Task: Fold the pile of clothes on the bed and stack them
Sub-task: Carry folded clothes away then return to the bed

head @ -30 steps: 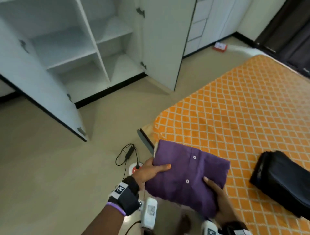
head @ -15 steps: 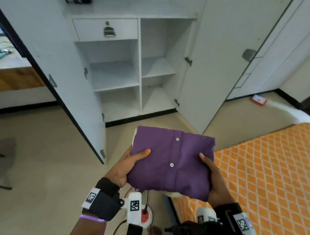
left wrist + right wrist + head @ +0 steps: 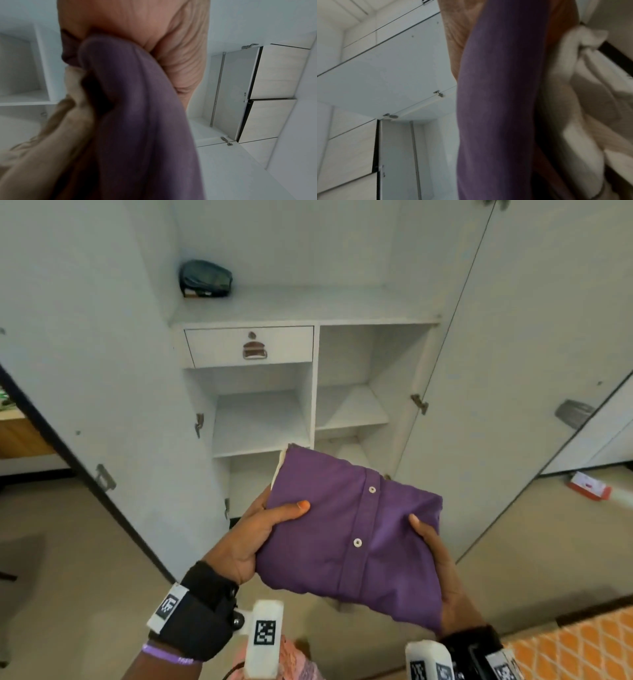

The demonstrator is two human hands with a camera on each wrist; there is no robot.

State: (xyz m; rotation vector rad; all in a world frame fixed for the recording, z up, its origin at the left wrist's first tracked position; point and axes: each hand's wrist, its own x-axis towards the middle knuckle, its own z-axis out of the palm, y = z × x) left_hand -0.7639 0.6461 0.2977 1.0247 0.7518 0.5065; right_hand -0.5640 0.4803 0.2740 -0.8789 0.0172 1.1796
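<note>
Shirt (image 3: 352, 539), purple & folded w/ a cream piece under it, sits level between both hands, left hand (image 3: 253, 537) gripping its left edge, right hand (image 3: 436, 570) its right, long axis side-to-side, open wardrobe shelf (image 3: 260, 422) straight ahead, slightly left.

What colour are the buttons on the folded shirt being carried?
White, on the purple folded shirt; the buttons show best in the head view.
</note>
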